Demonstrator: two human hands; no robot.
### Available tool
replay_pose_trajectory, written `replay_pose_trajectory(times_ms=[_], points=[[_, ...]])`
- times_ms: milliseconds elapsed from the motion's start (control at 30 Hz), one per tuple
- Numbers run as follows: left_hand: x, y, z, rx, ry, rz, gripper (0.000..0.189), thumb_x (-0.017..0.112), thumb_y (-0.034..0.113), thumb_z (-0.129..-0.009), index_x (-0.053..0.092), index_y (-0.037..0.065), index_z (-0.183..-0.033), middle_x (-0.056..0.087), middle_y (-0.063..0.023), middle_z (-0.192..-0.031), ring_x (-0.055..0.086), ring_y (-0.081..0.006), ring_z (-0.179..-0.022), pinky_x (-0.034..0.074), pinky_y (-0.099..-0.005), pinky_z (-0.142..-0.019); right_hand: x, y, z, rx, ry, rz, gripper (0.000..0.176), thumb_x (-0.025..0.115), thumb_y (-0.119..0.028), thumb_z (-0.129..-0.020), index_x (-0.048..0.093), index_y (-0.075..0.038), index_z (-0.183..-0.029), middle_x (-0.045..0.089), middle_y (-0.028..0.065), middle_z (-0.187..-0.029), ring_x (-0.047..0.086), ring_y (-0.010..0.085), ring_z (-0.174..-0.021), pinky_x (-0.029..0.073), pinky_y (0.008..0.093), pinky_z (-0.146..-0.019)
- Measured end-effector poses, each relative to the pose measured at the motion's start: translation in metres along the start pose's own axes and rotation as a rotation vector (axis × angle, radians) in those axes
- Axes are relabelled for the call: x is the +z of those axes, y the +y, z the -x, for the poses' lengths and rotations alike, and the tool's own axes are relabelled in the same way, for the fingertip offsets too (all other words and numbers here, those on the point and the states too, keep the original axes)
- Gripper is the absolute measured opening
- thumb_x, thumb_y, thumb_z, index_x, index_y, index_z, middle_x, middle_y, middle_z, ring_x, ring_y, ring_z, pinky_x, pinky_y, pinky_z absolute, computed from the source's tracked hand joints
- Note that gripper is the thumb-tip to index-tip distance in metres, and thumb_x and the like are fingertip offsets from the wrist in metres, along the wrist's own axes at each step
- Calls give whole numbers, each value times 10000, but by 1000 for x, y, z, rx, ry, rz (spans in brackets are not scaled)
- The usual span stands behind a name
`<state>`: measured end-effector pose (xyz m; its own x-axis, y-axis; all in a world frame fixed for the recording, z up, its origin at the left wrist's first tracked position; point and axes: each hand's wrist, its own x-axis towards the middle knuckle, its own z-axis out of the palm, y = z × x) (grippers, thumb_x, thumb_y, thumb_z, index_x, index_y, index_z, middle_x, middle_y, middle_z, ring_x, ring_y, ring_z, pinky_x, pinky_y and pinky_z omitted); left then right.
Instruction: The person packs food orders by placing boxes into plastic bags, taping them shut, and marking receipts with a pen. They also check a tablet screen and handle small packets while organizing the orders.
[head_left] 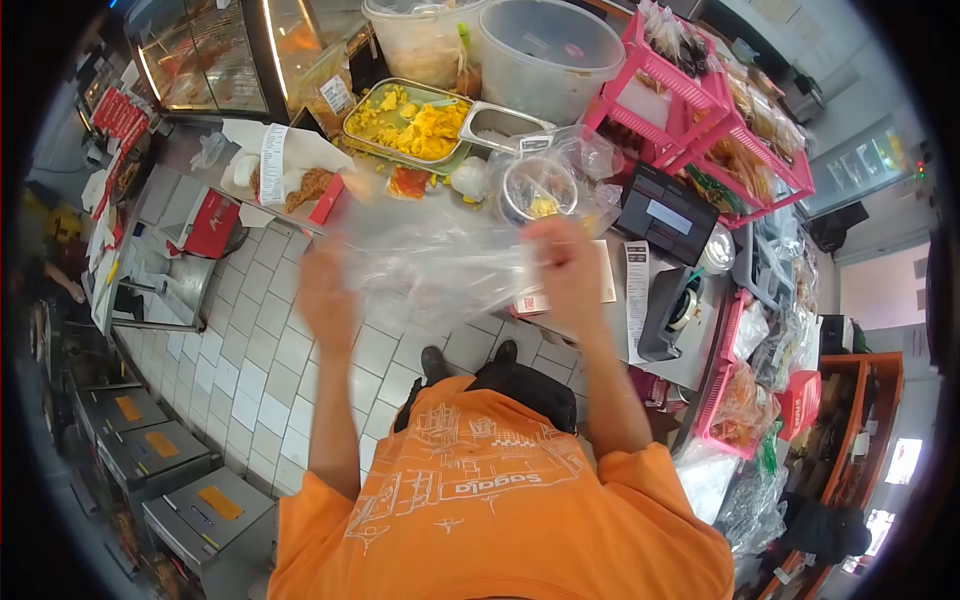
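A clear plastic bag (440, 265) is stretched between my two hands in front of my chest, blurred by motion. My left hand (325, 285) grips its left side, and my right hand (562, 262) has the right side. Just beyond the right hand sits a round bowl (541, 190) with yellow food in it, partly under clear plastic. Past the left hand, an open paper box (243, 165) holds fried chicken (308, 189) with a paper receipt (273, 160) lying across it.
Behind the bag stand a metal tray (375, 142) of yellow food and a large clear tub (550, 50). Pink baskets (665, 135) rise at the back right, near a dark screen (668, 213). A tape dispenser (672, 325) and a long receipt (637, 290) lie at right.
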<state>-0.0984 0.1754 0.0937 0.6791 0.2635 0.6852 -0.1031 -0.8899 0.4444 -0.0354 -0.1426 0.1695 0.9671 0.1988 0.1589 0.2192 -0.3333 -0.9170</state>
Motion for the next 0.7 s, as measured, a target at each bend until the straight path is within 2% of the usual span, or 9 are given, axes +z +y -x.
replay_pose_trajectory(times_ms=[133, 267, 367, 467, 500, 567, 600, 667, 700], points=[[-44, 13, -22, -480, -61, 9, 192, 672, 137, -939, 711, 60, -1110, 703, -66, -982, 659, -197, -938, 521, -330, -803, 6, -7, 1, -280, -5, 162, 128, 649, 32, -836, 602, -62, -910, 522, 81, -748, 501, 175, -601, 433, 316, -581], [-16, 17, -5, -929, 259, 986, 198, 639, 116, -934, 692, -28, -1059, 706, -76, -1007, 662, -180, -899, 508, -319, -846, 40, 2, -14, -482, 48, 55, 150, 725, 25, -796, 659, -52, -907, 541, 60, -807, 556, 169, -821, 439, 264, -728], [1, 65, 1, -759, -209, 827, 213, 593, 105, -900, 665, -21, -1055, 669, -73, -958, 610, -183, -822, 480, -307, -813, 73, -9, 1, 83, -307, 95, 189, 792, -28, -767, 617, -56, -832, 589, 99, -853, 594, 221, -852, 461, 276, -738], [-9, 82, -1, -37, 67, 368, 132, 665, 20, -859, 539, 46, -889, 487, -70, -778, 518, -178, -667, 414, -252, -630, 80, 100, 4, -415, 191, 242, 258, 821, -142, -808, 595, -35, -873, 524, 111, -723, 604, 294, -774, 489, 388, -721], [-32, 61, -3, -252, 27, 170, 142, 662, 8, -874, 524, 39, -881, 466, -57, -758, 495, -161, -684, 423, -247, -634, 70, 184, -29, -558, 436, 446, 224, 814, -113, -823, 609, -38, -875, 543, 91, -744, 615, 279, -777, 505, 373, -729], [-50, 46, 2, -473, -15, -36, 155, 659, -5, -889, 509, 32, -873, 445, -44, -738, 471, -145, -700, 432, -243, -637, -20, 85, -28, -958, 336, 709, 207, 686, -104, -952, 549, -11, -1076, 624, 91, -983, 634, 199, -905, 522, 319, -780], [-45, 41, 7, -481, 114, 61, 142, 651, 3, -900, 515, 40, -916, 464, -40, -774, 494, -122, -708, 469, -239, -634, -13, 58, -26, -959, 335, 708, 207, 686, -104, -952, 549, -11, -1076, 624, 91, -983, 634, 199, -905, 522, 319, -780], [-25, 30, 2, -611, 308, 497, 172, 677, 31, -914, 523, 40, -989, 502, -13, -826, 531, -87, -740, 559, -278, -673, 27, 20, -18, -124, 446, -52, 297, 659, -186, -989, 505, -7, -1169, 597, 100, -1111, 601, 200, -1019, 506, 325, -858], [-17, 39, 10, -623, 297, 498, 172, 677, 31, -914, 523, 40, -989, 502, -13, -826, 531, -87, -740, 559, -278, -673, 41, 54, -19, -62, 336, -362, 376, 657, -189, -994, 477, -26, -1281, 605, 100, -1134, 599, 188, -1003, 506, 322, -863]])
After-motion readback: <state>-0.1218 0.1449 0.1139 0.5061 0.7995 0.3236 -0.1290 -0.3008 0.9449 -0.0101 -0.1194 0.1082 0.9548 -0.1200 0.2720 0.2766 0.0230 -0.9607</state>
